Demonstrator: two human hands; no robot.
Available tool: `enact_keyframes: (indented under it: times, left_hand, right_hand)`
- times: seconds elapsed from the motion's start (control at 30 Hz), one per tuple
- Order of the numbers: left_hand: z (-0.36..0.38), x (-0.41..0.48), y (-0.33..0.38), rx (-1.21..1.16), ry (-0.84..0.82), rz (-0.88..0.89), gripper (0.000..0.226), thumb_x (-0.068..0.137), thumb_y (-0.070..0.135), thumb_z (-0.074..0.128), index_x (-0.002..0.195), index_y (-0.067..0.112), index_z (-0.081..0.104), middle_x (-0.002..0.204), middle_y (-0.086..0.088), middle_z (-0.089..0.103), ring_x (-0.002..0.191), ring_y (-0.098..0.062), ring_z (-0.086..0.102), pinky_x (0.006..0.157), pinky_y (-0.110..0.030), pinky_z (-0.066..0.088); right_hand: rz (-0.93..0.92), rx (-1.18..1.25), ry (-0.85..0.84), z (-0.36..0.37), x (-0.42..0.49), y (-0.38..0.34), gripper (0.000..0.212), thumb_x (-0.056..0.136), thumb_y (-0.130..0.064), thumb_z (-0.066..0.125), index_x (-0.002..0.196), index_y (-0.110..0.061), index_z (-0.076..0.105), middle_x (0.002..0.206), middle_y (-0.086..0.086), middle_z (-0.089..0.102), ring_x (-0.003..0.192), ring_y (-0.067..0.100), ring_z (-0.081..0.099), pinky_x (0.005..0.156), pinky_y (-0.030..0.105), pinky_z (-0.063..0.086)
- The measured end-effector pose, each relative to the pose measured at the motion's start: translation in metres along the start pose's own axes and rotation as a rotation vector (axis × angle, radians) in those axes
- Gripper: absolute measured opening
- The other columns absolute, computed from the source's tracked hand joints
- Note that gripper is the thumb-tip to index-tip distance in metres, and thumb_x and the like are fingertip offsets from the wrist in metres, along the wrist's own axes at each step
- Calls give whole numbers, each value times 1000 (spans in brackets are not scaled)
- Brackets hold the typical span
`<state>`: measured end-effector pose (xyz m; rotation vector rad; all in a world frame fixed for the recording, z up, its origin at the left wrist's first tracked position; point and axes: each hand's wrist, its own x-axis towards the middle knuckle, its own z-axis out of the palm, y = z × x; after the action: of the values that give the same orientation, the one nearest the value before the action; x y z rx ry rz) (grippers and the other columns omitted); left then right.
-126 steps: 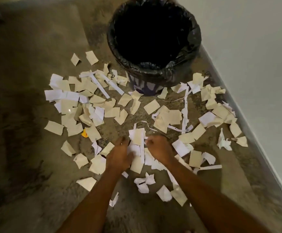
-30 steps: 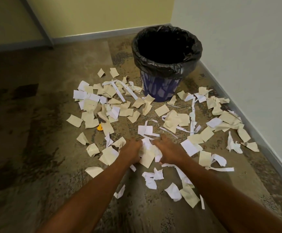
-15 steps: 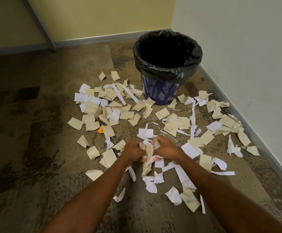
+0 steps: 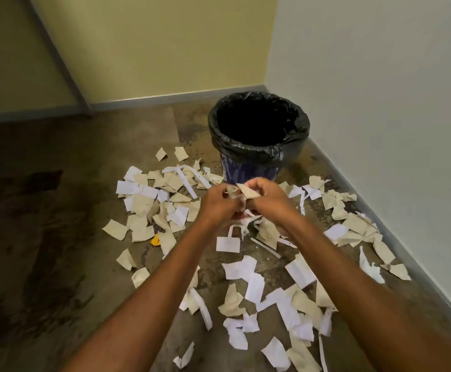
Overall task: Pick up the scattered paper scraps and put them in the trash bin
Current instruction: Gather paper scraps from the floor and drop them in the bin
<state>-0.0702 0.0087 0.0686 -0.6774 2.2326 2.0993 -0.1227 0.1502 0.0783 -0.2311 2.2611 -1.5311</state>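
Head view: both hands are off the floor, pressed together around a crumpled wad of cream and white paper scraps [image 4: 242, 193]. Left hand [image 4: 215, 204] and right hand [image 4: 270, 196] curl their fingers round the wad from either side, and a folded cream corner sticks out on top. The wad is in front of the round blue trash bin with a black plastic liner [image 4: 259, 153], not over its opening. Many torn cream and white scraps [image 4: 246, 267] lie on the mottled brown floor [image 4: 57, 237], around the bin's base and along the white wall [image 4: 380, 130].

Risks (judgement):
- Ragged pieces seem to hang beneath the hands. The two-sided squeeze leaves the underside unsupported, so bits may drop during the carry.
- Letting go short of the rim would send scraps down the liner's outside.
- Light paper released from high up may flutter wide.
- Knocking the loosely draped liner could drag it inward.
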Motion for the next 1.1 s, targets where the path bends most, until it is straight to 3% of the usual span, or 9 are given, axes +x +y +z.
enact_keyframes:
  times: [0.1, 0.2, 0.33, 0.5, 0.63, 0.77, 0.87, 0.93, 1.1]
  left_hand:
    - [-4, 9, 58, -4, 6, 208, 16, 91, -6, 70, 102, 5, 71, 100, -23, 75, 94, -44, 76, 78, -52, 67]
    - [-6, 25, 115, -5, -2, 302, 21, 92, -9, 69, 110, 2, 69, 110, -23, 74, 100, -37, 76, 77, -44, 68]
    - [-2, 59, 163, 6, -12, 318, 38, 63, 4, 80, 100, 7, 70, 108, -19, 77, 105, -34, 77, 88, -54, 65]
    - [11, 105, 172, 96, -38, 267, 53, 69, -1, 74, 121, 6, 67, 104, -15, 72, 102, -34, 74, 93, -54, 63]
    - [17, 138, 152, 196, 5, 200, 61, 87, -5, 77, 144, 6, 57, 118, -13, 63, 106, -31, 69, 89, -49, 65]
    - [15, 149, 134, 162, 64, 204, 47, 85, -2, 80, 126, 17, 66, 116, -14, 70, 104, -31, 74, 80, -46, 68]
    - [17, 140, 130, 108, 105, 225, 32, 89, 1, 77, 116, 16, 68, 101, -16, 77, 89, -28, 80, 77, -42, 68]
    - [19, 127, 129, 88, 116, 237, 28, 91, 2, 76, 114, 15, 68, 98, -16, 77, 88, -28, 80, 76, -41, 68]
    - [18, 76, 116, 26, 35, 249, 21, 97, 4, 71, 118, 8, 69, 101, -18, 77, 86, -28, 81, 75, -39, 68]
  right_hand:
    - [-183, -48, 101, -24, 17, -52, 38, 80, 6, 75, 100, -26, 73, 95, -3, 74, 79, 14, 67, 58, 30, 54]
    - [-314, -56, 183, -44, 34, -103, 38, 83, 2, 77, 102, -30, 71, 100, -7, 72, 88, 11, 68, 60, 25, 55]
    - [-393, -65, 290, -64, 65, -138, 30, 81, -1, 76, 108, -14, 72, 100, 0, 72, 80, 8, 62, 51, 12, 45]
    - [-305, -75, 309, -74, 107, -130, 32, 80, 0, 75, 109, -14, 70, 102, 1, 71, 82, 13, 66, 51, 20, 52]
    - [-181, -164, 241, -78, 120, -109, 59, 82, 6, 73, 132, -23, 66, 116, 3, 68, 93, 13, 66, 70, 27, 63]
    - [-187, -218, 271, -81, 120, -100, 66, 84, 6, 78, 140, -25, 64, 118, 0, 64, 85, 2, 59, 47, 6, 47]
    - [-186, -151, 312, -83, 115, -97, 57, 86, 8, 76, 135, -19, 67, 112, 2, 66, 98, 16, 68, 65, 27, 66]
    - [-184, -118, 357, -83, 108, -95, 49, 86, 9, 75, 129, -15, 70, 101, 1, 67, 93, 18, 72, 71, 38, 68]
    - [-176, 41, 393, -75, 70, -85, 33, 87, 4, 74, 115, -15, 73, 98, 3, 74, 87, 16, 77, 68, 33, 68]
